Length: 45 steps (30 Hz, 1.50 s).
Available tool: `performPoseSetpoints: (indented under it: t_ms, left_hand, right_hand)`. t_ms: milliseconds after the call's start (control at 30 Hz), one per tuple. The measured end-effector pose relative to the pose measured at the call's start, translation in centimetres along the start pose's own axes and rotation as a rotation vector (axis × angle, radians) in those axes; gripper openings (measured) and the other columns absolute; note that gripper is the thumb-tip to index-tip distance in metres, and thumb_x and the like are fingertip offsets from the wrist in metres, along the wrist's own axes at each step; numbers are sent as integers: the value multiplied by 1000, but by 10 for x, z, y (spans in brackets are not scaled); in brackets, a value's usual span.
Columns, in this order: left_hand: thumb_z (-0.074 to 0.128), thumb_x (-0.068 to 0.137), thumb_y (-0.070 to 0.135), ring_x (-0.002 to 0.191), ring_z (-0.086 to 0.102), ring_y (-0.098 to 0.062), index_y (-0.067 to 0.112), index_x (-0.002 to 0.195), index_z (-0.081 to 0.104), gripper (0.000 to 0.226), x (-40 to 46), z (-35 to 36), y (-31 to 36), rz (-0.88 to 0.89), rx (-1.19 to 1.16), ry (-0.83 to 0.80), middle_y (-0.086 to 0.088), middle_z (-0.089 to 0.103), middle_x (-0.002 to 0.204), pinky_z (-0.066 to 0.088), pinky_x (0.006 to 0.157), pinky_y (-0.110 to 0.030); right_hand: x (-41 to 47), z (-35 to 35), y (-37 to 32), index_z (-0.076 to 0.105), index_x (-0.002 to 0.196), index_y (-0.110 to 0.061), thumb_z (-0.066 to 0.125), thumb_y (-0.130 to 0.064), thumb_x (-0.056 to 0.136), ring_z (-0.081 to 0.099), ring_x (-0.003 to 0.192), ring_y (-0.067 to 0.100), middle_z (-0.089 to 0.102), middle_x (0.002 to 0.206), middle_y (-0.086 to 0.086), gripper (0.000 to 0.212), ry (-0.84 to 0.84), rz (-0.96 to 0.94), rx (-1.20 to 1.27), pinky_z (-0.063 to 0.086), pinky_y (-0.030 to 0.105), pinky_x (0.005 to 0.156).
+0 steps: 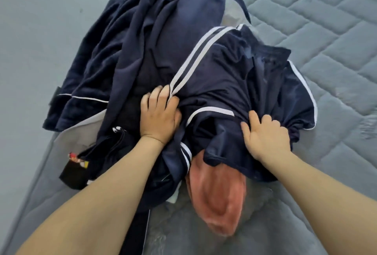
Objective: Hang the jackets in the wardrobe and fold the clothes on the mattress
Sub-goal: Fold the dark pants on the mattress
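Note:
A heap of navy clothes lies on the grey quilted mattress [326,30]. On top is a navy garment with white stripes [234,67]. My left hand [159,114] grips its bunched cloth beside the double white stripe. My right hand [265,134] grips a fold of the same garment further right. A larger plain navy garment [159,30] stretches away behind it. An orange-pink cloth [216,199] sticks out from under the pile near me.
A black item with a colourful print [75,169] pokes out at the pile's left edge. A white cloth [81,130] shows beneath the pile. The grey floor [30,50] runs along the mattress's left side.

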State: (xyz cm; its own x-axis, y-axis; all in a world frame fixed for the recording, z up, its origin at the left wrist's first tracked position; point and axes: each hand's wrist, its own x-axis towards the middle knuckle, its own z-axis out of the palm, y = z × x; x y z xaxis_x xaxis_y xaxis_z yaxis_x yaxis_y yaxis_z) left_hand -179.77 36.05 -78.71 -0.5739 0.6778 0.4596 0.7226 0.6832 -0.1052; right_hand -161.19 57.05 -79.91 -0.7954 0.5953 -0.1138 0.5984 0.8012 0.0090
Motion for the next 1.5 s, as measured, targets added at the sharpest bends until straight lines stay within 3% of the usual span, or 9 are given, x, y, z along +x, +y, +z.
performPoseSetpoints:
  t_ms: [167, 333, 467, 600, 733, 900, 1067, 1233, 1500]
  left_hand:
    - [48, 86, 14, 87, 50, -32, 8, 85, 54, 8, -31, -85, 65, 68, -522, -199, -10, 55, 93, 45, 90, -48]
    - [46, 92, 20, 66, 39, -18, 18, 70, 39, 23, -86, -163, 133, -387, -854, -864, 6, 43, 65, 33, 61, -36]
    - [43, 95, 30, 86, 57, -27, 18, 87, 57, 20, -132, -195, 173, -60, -463, -1605, -7, 63, 94, 43, 76, -36]
    - [48, 92, 38, 101, 57, -34, 18, 110, 40, 27, -152, -207, 213, -70, -291, -1241, -7, 59, 102, 42, 80, -38]
    - [56, 88, 39, 107, 51, -32, 17, 120, 39, 43, -157, -192, 242, -126, -323, -1208, -6, 60, 107, 46, 88, -41]
    - [52, 91, 23, 89, 53, -32, 14, 96, 41, 15, -160, -184, 260, -278, -156, -1310, -12, 60, 110, 45, 77, -38]
    - [43, 93, 14, 79, 56, -34, 23, 93, 38, 11, -123, -207, 316, -121, -446, -981, -5, 61, 87, 49, 73, -46]
    - [44, 98, 19, 72, 46, -26, 23, 99, 41, 4, -84, -240, 389, -63, -495, -670, 3, 52, 82, 34, 63, -36]
    - [38, 101, 24, 65, 45, -28, 23, 94, 35, 8, -132, -249, 404, -3, -373, -780, 3, 51, 82, 36, 59, -36]
  right_hand:
    - [-72, -25, 24, 27, 138, -20, 22, -51, 101, 61, 99, 35, 62, 113, 14, 48, -321, 46, -10, 37, 38, 69]
    - [-178, -38, 81, 1, 156, -15, 30, -42, 100, 42, 134, 36, 36, 153, 15, 69, -911, 259, 100, 34, 42, 106]
    - [-279, -58, 133, 31, 147, -9, 53, -47, 96, 54, 120, 36, 49, 138, 18, 67, -1500, 505, 434, 44, 50, 96]
    - [-306, -60, 191, 63, 103, -10, 53, -42, 96, 65, 67, 24, 69, 83, 7, 34, -1049, 500, 678, 53, 37, 75]
    - [-289, -44, 214, 36, 145, -20, 67, -56, 81, 38, 132, 33, 39, 143, 12, 80, -221, 299, 334, 32, 43, 107]
    - [-277, -19, 218, 19, 149, -12, 66, -71, 71, 14, 144, 33, 23, 152, 14, 108, -396, 215, -5, 1, 54, 119]
    - [-278, -24, 263, 19, 143, -15, 69, -52, 79, 57, 116, 29, 59, 125, 12, 89, -497, 397, 195, 38, 42, 93]
    - [-324, -23, 332, 52, 126, -16, 53, -36, 88, 48, 123, 33, 51, 131, 11, 43, -573, 266, 95, 36, 39, 100]
    - [-357, -43, 364, 66, 113, -15, 77, -45, 73, 71, 96, 25, 73, 107, 5, 51, -730, 709, 1299, 53, 44, 95]
